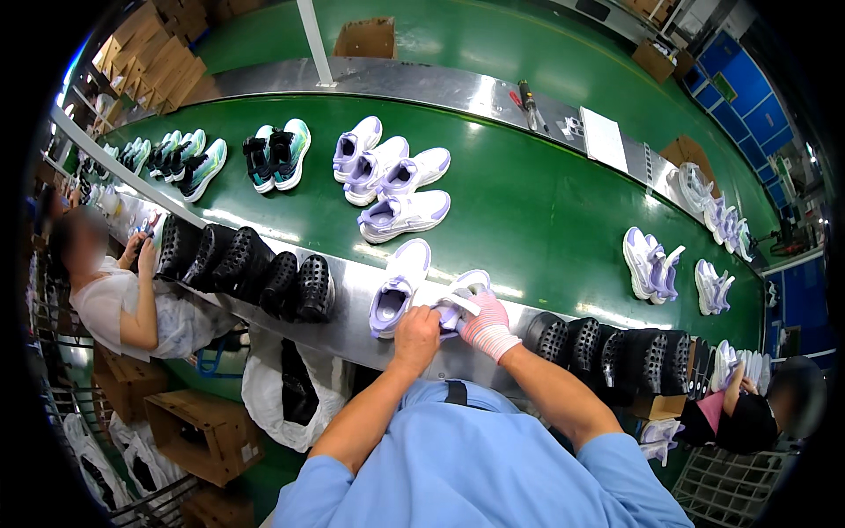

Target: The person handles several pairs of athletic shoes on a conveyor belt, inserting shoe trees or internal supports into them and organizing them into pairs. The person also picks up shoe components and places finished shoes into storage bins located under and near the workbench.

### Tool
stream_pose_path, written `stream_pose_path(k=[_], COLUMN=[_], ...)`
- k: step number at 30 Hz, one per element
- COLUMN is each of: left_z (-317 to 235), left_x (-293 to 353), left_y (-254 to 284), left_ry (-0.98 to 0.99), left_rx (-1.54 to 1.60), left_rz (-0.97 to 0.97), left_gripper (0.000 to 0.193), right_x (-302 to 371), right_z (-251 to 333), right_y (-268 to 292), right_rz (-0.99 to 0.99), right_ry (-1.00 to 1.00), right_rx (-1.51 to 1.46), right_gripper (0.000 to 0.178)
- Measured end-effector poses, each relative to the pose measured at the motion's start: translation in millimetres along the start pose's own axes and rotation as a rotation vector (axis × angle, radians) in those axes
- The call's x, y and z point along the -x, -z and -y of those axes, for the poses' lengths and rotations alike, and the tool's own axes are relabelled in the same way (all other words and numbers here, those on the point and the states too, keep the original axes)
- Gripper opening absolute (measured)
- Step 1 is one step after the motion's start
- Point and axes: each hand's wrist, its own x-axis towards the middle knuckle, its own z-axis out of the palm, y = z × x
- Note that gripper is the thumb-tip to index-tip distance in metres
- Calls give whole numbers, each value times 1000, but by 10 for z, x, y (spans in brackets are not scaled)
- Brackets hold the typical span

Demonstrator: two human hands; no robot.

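Observation:
Right in front of me, a white and lilac sneaker (470, 283) lies on the metal edge of the bench, its toe pointing away. My bare left hand (417, 336) has its fingers closed at the sneaker's heel opening, on the left side. My right hand (489, 326), in a white glove with pinkish red stripes, grips the same sneaker's upper from the right, near a pale flap or strap. Part of the sneaker is hidden behind both hands. Just left of it, a matching sneaker (402, 280) stands upright, touching or nearly touching it.
Black, hole-patterned shoe-shaped forms line the bench edge on the left (314, 289) and right (547, 338). Lilac sneakers (405, 216) and teal-black sneakers (289, 155) stand on the green belt. Screwdriver-like tools (528, 101) lie beyond. Co-workers sit left (114, 295) and right (735, 414).

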Motion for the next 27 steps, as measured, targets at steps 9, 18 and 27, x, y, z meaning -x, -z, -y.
stream_pose_path(k=[9, 18, 27], left_z=[-379, -277, -354], left_x=[-43, 187, 76], left_y=[204, -19, 154], left_ry=[531, 334, 174], left_rx=[46, -69, -27], left_rz=[111, 14, 165], left_gripper=[40, 28, 31], right_x=[245, 303, 398], right_z=[68, -127, -142], right_y=[-121, -386, -925], right_rz=[152, 250, -70], right_ry=[-488, -441, -398], right_rx=[-407, -861, -1043], right_gripper=[51, 60, 44])
